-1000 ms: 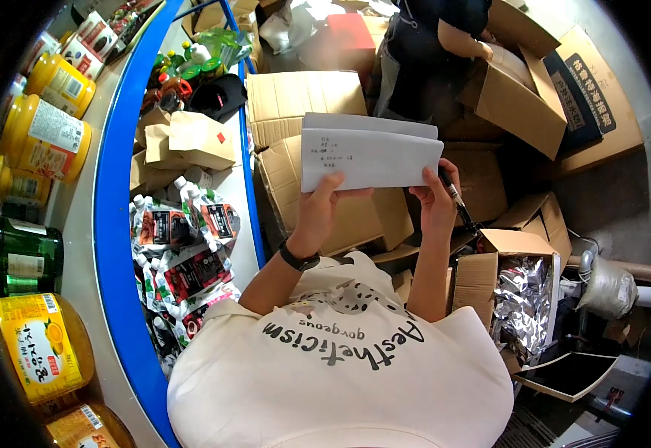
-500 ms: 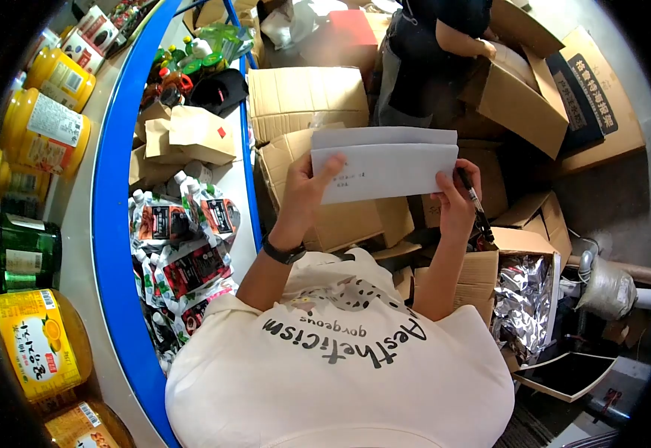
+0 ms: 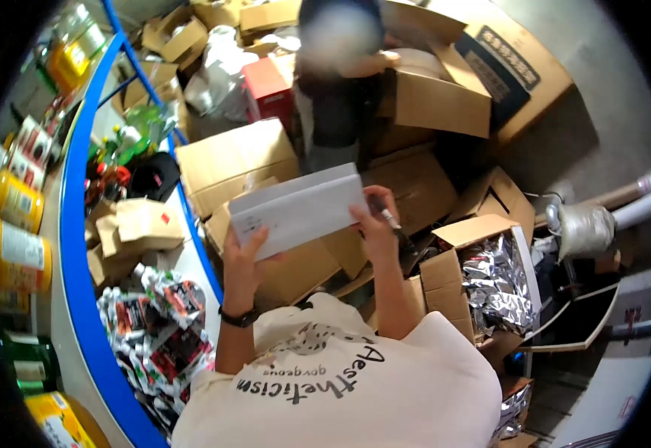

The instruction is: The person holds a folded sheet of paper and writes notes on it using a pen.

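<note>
A folded white paper [image 3: 303, 213] with a few handwritten lines near its left end is held out in front of my chest. My left hand [image 3: 245, 254] pinches its lower left corner, thumb on top. At the right end, my right hand [image 3: 376, 220] grips the paper with the thumb on its face. A dark pen [image 3: 389, 216] is also held among the fingers of that hand. Behind and below the paper are open cardboard boxes [image 3: 236, 160].
A blue-edged shelf [image 3: 79, 246] on the left bears jars, pouches [image 3: 165, 321] and a paper bag [image 3: 142, 224]. Another person [image 3: 336, 82] stands ahead beside an open carton [image 3: 445, 97]. A box of silver foil packs [image 3: 497, 284] and pipes [image 3: 617, 205] are at the right.
The view has turned, so the surroundings appear shifted and tilted. The paper now appears further left and lower, its right end raised, still in both hands.
</note>
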`<state>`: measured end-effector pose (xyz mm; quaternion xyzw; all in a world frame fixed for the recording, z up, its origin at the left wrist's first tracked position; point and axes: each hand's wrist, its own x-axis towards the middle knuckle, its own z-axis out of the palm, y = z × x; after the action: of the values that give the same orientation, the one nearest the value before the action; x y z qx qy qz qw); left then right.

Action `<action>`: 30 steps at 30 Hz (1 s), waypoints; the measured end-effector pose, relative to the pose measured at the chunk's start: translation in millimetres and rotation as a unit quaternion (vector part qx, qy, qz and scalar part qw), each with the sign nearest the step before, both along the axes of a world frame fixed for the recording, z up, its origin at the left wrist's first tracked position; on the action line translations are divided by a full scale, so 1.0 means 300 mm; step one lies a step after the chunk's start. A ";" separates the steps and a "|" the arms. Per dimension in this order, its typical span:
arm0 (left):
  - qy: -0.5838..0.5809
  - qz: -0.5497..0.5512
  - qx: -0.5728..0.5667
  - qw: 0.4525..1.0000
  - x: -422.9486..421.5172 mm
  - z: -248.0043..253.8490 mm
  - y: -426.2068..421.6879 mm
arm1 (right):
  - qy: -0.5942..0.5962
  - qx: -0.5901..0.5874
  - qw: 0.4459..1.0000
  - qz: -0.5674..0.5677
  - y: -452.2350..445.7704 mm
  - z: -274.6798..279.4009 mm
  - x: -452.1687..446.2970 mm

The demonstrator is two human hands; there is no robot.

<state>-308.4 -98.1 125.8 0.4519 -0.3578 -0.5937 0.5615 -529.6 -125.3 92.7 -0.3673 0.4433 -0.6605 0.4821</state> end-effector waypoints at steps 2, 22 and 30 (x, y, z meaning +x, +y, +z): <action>-0.003 0.001 -0.007 1.000 0.006 -0.016 -0.011 | -0.014 0.011 1.000 0.013 -0.003 -0.001 0.002; 0.101 -0.044 -0.086 0.990 -0.045 -0.045 0.022 | -0.002 -0.047 0.995 -0.083 -0.035 0.035 0.010; 0.106 -0.027 -0.055 0.992 -0.049 -0.038 0.025 | -0.029 -0.069 0.996 -0.054 -0.024 0.071 0.047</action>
<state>-323.0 -90.5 114.4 0.3450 -0.3406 -0.6322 0.6044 -515.6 -132.4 113.9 -0.3559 0.4018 -0.7251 0.4314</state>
